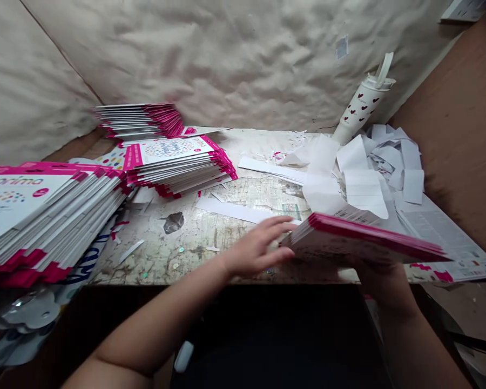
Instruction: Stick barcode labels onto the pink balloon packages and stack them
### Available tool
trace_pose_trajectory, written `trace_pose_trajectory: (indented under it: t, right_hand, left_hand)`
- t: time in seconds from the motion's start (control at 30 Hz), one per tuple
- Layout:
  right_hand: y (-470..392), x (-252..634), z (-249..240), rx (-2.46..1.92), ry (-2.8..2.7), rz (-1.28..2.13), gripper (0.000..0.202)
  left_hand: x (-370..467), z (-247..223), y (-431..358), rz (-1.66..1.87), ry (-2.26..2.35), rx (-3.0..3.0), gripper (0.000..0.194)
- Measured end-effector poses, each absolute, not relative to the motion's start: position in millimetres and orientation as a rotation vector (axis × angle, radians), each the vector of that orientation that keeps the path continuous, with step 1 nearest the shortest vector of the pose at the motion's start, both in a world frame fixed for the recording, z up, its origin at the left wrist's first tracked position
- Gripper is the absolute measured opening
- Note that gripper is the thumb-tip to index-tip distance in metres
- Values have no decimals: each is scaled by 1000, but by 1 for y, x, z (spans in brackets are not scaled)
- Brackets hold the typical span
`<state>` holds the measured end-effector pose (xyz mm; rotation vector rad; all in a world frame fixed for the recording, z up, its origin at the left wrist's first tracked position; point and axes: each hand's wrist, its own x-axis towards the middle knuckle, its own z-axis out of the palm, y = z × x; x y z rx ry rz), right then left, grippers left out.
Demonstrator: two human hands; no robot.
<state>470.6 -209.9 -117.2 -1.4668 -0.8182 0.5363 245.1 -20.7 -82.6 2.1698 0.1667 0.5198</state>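
A small stack of pink-and-white printed cardboard packages (360, 246) is tilted above the table's front edge. My right hand (384, 283) grips it from below; its fingers are mostly hidden under the stack. At the stack's left end is my left hand (261, 246), fingers apart and slightly blurred, thumb below. Whether its fingertips touch the packages I cannot tell. To the left, a large fanned pile of the same packages (20, 202) lies near the front, marked "prima". Behind it are a second pile (182, 162) and a third pile (140, 121).
Loose white paper strips (364, 186) heap up at the right. A white tumbler with hearts (360, 108) leans against the papered back wall (243, 59). Paper scraps litter the worn table (202, 237). A brown panel (461, 146) borders the right side.
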Motion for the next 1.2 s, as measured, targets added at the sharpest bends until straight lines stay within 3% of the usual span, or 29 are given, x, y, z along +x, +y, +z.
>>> trace_pose_trajectory:
  t: [0.03, 0.17, 0.33, 0.43, 0.6, 0.77, 0.83, 0.93, 1.03, 1.13, 1.2]
  right_hand:
    - [-211, 477, -116, -1434, -753, 523, 29]
    - [-209, 492, -98, -1325, -471, 605, 28]
    - [-164, 464, -72, -1296, -436, 1246, 35]
    - [-121, 444, -66, -1266, -504, 1551, 38]
    - [-58, 425, -71, -1178, -538, 1634, 34]
    - [-23, 401, -97, -1338, -652, 1519, 33]
    - [-27, 404, -96, -1458, -763, 1423, 48]
    - [-60, 430, -69, -1688, -1098, 893, 80]
    - [-109, 473, -35, -1874, -1427, 178, 73]
    - [-142, 516, -27, -1970, -1566, 246, 73]
    - [-150, 532, -34, -1831, -1489, 430, 67]
  left_hand:
    - [229, -84, -3, 423, 287, 2306, 45]
    - [178, -101, 26, 5, 792, 2689, 66]
    - [170, -113, -13, -34, 1140, 2817, 67]
    - [162, -106, -9, 28, 1162, 2825, 59]
    - [132, -107, 25, -142, 1041, 2796, 57]
    - [121, -123, 35, -82, 1055, 2807, 56]
    - [118, -127, 38, -21, 1042, 2795, 55]
    - [116, -120, 38, 227, 1008, 2738, 59]
    - [134, -91, 27, 573, 1099, 2531, 53]
    - [187, -59, 10, 590, 1010, 2219, 34]
    - [239, -46, 2, 361, 713, 2089, 38]
